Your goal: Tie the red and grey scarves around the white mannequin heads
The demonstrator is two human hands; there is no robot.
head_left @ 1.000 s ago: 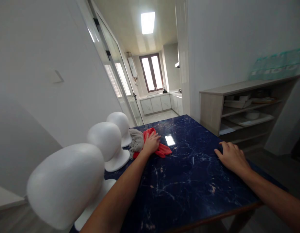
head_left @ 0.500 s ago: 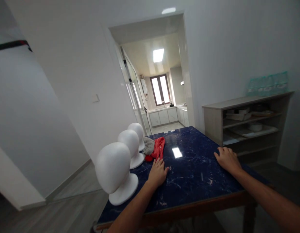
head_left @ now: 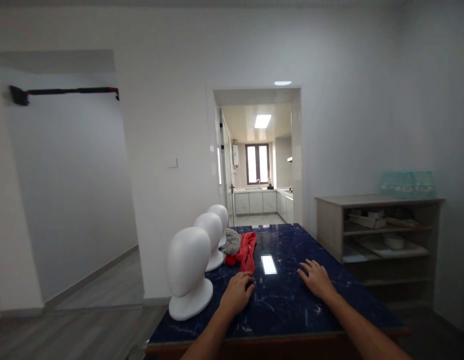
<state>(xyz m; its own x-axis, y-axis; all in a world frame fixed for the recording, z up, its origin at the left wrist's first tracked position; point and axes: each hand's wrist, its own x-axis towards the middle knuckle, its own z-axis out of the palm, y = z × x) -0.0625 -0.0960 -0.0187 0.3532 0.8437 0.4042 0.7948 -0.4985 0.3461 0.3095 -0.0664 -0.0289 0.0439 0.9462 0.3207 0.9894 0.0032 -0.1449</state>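
My left hand (head_left: 237, 293) rests palm down with its fingers stretched forward, at the near end of a crumpled red cloth item (head_left: 248, 250). Whether the fingertips touch the fabric, I cannot tell. A grey fabric item (head_left: 233, 241) lies against the red one on its far left side. To the right, my right hand (head_left: 317, 278) is over the dark blue tabletop (head_left: 280, 305), fingers spread and holding nothing. Three white foam mannequin heads stand upright in a row along the left edge: the nearest (head_left: 188, 272), a middle one (head_left: 209, 237) and the farthest (head_left: 219, 217).
A low wooden shelf unit (head_left: 378, 201) stands right of the table, with trays inside and wrapped bottles (head_left: 407, 184) on top. Beyond the table's far edge, a doorway opens into a kitchen with white cabinets (head_left: 256, 202). A white wall (head_left: 164, 200) rises behind the heads.
The view has levelled out from a tilt. My right hand has moved left across the tabletop, closer to my left hand. The foam heads and cloth items keep their places on the table.
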